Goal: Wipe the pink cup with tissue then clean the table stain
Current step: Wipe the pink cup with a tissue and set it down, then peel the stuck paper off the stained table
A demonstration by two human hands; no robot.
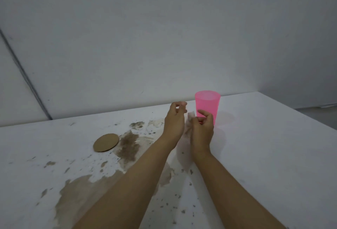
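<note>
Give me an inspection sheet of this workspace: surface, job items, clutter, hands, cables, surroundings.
Surface: white table, large brown stain and scattered specks left of centre.
Job's things: pink cup upright near the far edge; tissue, crumpled, between the hands.
Clutter: round cardboard disc lying flat beside the stain.
Hands: right hand pinches the tissue in front of the cup; left hand fingers curled, grip unclear.
Cables: dark line on the wall, cable or seam, cannot tell.
Surroundings: plain grey wall.
</note>
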